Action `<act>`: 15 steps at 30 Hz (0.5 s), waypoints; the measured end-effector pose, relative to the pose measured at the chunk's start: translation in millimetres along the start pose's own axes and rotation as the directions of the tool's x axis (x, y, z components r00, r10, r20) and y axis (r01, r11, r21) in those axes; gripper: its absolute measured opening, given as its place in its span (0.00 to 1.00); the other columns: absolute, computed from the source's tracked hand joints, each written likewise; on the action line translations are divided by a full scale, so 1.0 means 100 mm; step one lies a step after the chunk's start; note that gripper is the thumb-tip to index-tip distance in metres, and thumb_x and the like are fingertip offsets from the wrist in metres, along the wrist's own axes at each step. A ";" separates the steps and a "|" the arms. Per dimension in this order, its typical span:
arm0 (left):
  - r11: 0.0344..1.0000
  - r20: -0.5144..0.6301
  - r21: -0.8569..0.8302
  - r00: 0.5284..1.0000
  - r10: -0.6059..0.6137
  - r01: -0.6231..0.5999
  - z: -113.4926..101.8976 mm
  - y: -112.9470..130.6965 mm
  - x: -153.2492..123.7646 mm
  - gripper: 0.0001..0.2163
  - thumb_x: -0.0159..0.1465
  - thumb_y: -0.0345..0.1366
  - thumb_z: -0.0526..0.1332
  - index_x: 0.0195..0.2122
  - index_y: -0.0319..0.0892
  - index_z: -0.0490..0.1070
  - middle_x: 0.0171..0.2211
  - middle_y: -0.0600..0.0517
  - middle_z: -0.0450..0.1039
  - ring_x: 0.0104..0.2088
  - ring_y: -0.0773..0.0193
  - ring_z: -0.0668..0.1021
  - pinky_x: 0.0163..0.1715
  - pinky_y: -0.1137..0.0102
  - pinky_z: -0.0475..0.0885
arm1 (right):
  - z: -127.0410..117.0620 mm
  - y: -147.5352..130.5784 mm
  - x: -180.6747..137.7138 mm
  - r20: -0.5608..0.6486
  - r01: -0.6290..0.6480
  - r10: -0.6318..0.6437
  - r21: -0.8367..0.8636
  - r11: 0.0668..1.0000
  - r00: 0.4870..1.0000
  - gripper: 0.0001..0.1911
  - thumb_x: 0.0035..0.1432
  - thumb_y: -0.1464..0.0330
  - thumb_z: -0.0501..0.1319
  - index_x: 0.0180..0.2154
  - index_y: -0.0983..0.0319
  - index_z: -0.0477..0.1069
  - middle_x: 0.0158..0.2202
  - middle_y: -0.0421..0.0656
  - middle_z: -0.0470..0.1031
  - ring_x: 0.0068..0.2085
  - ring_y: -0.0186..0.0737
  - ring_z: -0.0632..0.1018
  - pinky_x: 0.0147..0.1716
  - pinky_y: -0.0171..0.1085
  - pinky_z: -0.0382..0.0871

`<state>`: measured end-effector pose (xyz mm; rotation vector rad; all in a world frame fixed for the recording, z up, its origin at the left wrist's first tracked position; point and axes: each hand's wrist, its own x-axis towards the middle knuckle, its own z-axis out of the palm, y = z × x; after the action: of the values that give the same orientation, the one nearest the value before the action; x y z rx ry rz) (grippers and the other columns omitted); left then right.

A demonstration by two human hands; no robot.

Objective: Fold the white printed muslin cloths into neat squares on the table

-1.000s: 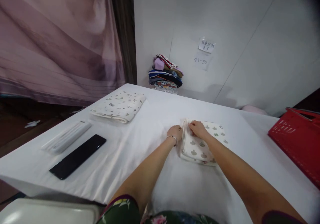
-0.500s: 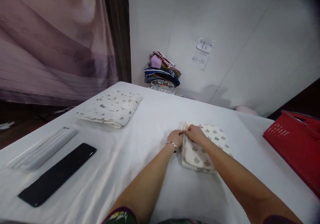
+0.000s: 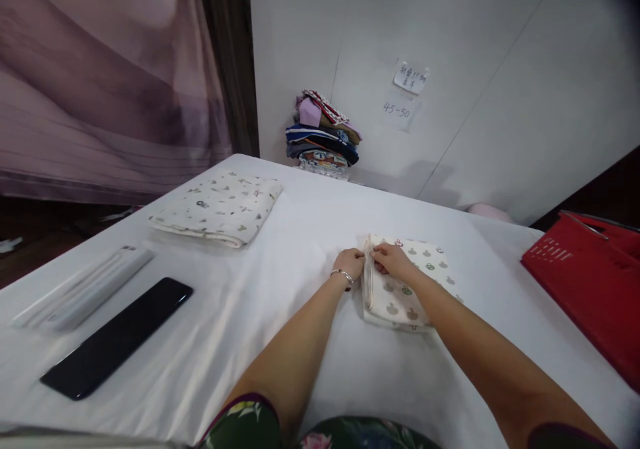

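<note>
A folded cream cloth [image 3: 400,302] with grey-brown, green and red printed figures lies on the white-covered table [image 3: 280,282], its layered fold facing left. My left hand [image 3: 350,263], with a bracelet at the wrist, is at the far end of that layered edge, fingers bent and pinching at it. From the cloth's top side, my right hand [image 3: 393,260] pinches the same edge, its fingertips close to the left ones. Just what layers the fingertips hold is too small to see.
A second folded patterned cloth [image 3: 220,209] lies at the far left. Nearer are a long whitish packet [image 3: 95,289] and a flat black glossy object [image 3: 120,335]. A red basket [image 3: 585,289] is at the right edge. Stacked fabrics [image 3: 323,135] stand by the wall beyond the table.
My fingertips have come slightly apart along the cloth's left edge, the right hand shifting a little rightward. The whole view has tilted slightly; the cloth stays in place.
</note>
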<state>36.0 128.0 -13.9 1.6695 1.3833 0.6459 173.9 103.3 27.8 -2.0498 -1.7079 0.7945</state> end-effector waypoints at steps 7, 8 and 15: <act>0.998 0.020 -0.039 0.998 -0.054 0.055 0.01 -0.04 0.02 0.09 0.58 0.36 0.56 0.36 0.40 0.73 0.32 0.51 0.76 0.29 0.68 0.76 0.31 0.75 0.68 | -0.04 0.06 -0.52 -0.109 0.080 -0.093 -0.114 0.990 0.990 0.13 0.56 0.62 0.53 0.36 0.61 0.72 0.30 0.40 0.74 0.30 0.34 0.73 0.28 0.31 0.60; 0.997 0.038 -0.038 0.997 -0.064 0.065 0.00 -0.04 0.02 0.09 0.58 0.37 0.56 0.35 0.40 0.72 0.31 0.51 0.76 0.27 0.68 0.75 0.29 0.75 0.68 | -0.04 0.05 -0.57 -0.101 0.076 -0.093 -0.165 0.983 0.991 0.14 0.57 0.60 0.52 0.32 0.61 0.72 0.27 0.40 0.74 0.29 0.34 0.72 0.27 0.31 0.59; 0.990 0.242 0.003 0.961 -0.138 0.141 -0.13 -0.01 -0.02 0.13 0.57 0.45 0.57 0.25 0.39 0.72 0.19 0.52 0.72 0.19 0.68 0.71 0.21 0.74 0.66 | -0.03 -0.14 -0.52 -0.038 -0.003 -0.012 -0.374 0.927 0.999 0.19 0.56 0.53 0.52 0.30 0.61 0.69 0.30 0.44 0.74 0.31 0.38 0.72 0.27 0.33 0.56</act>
<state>24.3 129.8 -7.5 1.5652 1.3025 0.3576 159.3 55.7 48.7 -2.2828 -1.9627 0.4449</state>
